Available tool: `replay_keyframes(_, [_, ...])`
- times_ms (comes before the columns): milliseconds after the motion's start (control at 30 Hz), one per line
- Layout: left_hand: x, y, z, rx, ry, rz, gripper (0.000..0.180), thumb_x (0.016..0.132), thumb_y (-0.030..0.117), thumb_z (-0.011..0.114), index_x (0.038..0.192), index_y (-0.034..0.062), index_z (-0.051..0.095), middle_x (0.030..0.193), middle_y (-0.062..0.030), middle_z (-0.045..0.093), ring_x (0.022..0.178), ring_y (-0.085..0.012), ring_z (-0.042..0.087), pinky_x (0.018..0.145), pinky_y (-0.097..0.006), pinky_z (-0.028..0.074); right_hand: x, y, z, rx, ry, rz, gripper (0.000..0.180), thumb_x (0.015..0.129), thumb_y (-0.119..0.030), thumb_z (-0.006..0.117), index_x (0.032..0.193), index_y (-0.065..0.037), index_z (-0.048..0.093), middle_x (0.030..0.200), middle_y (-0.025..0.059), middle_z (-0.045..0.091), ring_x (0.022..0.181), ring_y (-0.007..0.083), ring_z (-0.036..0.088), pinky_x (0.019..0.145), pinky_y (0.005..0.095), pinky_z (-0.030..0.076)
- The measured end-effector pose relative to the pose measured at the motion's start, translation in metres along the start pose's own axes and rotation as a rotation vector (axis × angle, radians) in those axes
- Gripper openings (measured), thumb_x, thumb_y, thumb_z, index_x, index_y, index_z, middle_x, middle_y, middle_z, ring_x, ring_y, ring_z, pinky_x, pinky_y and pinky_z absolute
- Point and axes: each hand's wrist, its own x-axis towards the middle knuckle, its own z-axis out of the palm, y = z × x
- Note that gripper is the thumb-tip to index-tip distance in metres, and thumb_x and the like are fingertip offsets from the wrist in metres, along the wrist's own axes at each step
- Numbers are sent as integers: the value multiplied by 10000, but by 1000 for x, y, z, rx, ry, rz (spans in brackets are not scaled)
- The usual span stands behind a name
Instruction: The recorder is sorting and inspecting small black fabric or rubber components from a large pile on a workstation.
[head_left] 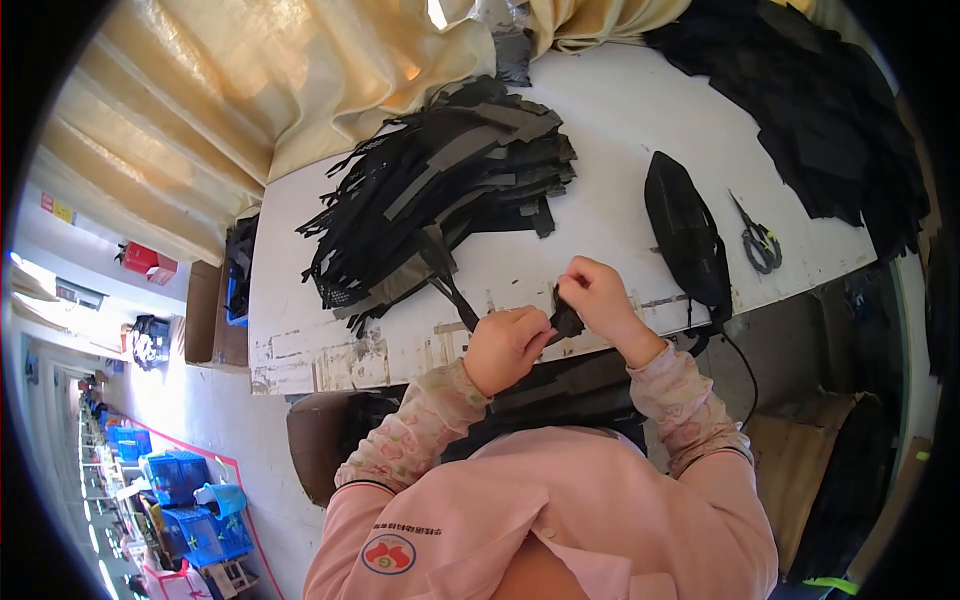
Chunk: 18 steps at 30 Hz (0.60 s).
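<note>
Both my hands are close together over the near edge of the white table. My left hand (pixel 505 348) is closed on a black fabric strip (pixel 455 292), which runs up and left toward a large pile of black fabric pieces (pixel 470 170). Just to its right, my right hand (pixel 600 305) pinches a small dark bit of fabric (pixel 566 318). Whether that bit belongs to the same strip is hidden by the fingers. Many pieces in the pile have narrow strap-like ends pointing left.
A black zipped pouch (pixel 685 230) lies right of my hands, with scissors (pixel 757 238) beyond it. Black cloth (pixel 820 110) covers the far right of the table (pixel 610 130). Cardboard boxes (pixel 325 440) stand below, and blue crates (pixel 190 490) sit on the floor at left.
</note>
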Motion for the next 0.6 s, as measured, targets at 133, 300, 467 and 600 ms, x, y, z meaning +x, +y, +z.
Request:
replay_keyframes(133, [-5,-6,2,-5,17,-64,148,782,83,676,840,36,548,730,-121,553,642,-305,561,572,-367,446,-8,-3,1,636,-120,406,161,831,-109,543,678,-56,544,631,-55,467,593,47,398,552,217,324])
replay_keyframes(300, [-7,-12,4,-459,-32,-315,95,857,7,605,946,8,572,848,-36,587,792,-83,544,704,-239,448,-21,-13,5,696,-282,367,166,892,-151,530,779,-46,591,714,-28,538,665,53,469,640,221,386])
replay_keyframes(467, [-6,-28,-4,-795,44,-293,131,864,-51,549,967,3,610,856,-27,572,793,-112,523,755,-212,411,-20,-8,-13,630,-554,387,149,915,-91,517,979,2,613,879,13,589,812,107,541,747,252,454])
replay_keyframes(600, [-4,-33,-9,-636,90,-169,163,864,-74,519,972,2,614,884,-29,562,798,-118,525,754,-218,411,-29,-10,-8,829,-631,422,180,883,-42,546,1051,15,573,906,41,593,811,119,574,757,287,488])
